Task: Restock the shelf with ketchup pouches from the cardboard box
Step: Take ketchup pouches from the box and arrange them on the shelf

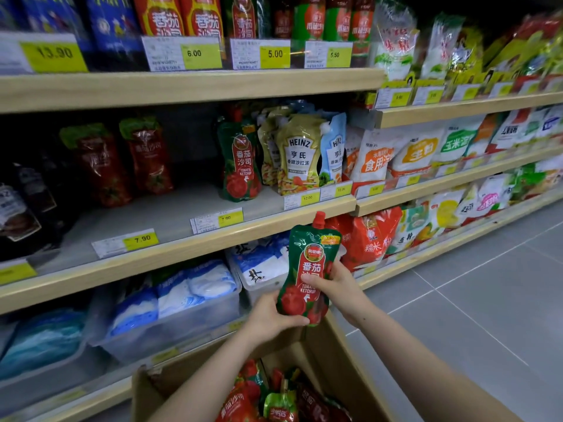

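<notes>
1. This is a shop, a grocery aisle.
2. Long wooden-edged shelves [189,86] run in tiers, packed with rows of bagged and pouched foods facing outward.
3. Yellow price tags [202,53] reading 6.00, 5.00 and 7.90 sit along the shelf fronts.
4. An open cardboard box [344,354] of red sauce pouches stands on the grey tiled floor [475,300] below.

Two bare forearms reach in from the lower edge, each ending in a bare hand: left hand [271,318], right hand [335,284]. No sleeve, watch, ring or glove shows on either. Fingernails are short and unpainted.
</notes>
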`<action>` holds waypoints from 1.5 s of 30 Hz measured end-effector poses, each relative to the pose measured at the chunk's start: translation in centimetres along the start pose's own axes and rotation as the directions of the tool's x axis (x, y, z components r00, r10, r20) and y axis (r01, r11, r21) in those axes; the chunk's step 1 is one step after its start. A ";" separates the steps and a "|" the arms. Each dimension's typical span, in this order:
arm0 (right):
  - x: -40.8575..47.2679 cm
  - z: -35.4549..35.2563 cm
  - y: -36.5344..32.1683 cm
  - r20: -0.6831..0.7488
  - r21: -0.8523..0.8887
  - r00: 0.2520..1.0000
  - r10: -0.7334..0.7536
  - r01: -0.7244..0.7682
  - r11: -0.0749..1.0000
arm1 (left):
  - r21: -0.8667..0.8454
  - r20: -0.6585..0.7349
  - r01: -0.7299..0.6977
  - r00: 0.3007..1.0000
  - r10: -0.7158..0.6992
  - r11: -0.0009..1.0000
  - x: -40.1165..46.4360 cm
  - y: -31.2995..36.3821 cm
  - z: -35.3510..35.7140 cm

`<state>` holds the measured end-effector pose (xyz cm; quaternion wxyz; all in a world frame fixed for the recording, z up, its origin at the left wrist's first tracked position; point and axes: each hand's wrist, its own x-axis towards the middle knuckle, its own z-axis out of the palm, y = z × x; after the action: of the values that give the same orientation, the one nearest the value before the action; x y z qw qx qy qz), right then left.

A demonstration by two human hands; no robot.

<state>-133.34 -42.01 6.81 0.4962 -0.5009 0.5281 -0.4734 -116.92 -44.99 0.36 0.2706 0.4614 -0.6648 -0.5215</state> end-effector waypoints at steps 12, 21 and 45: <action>1.8 1.4 -3.2 -0.115 -0.068 0.992 -0.043 0.036 0.997 | 0.455 -0.229 -0.045 0.959 0.166 0.889 -1.1 2.8 -4.2; 6.7 2.0 -11.0 -0.083 -0.099 0.969 -0.231 0.223 0.970 | 0.939 -0.256 0.021 0.714 0.652 0.345 -0.7 6.2 -16.8; 18.5 5.6 -11.5 0.017 -0.379 0.954 -0.298 0.282 0.882 | 0.961 -0.260 0.243 0.626 0.735 0.133 1.3 2.9 -16.9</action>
<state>-127.19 -61.07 17.02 0.3032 -0.6501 0.5384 -0.4422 -104.27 -53.52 8.18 0.2411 0.5437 -0.7404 0.3130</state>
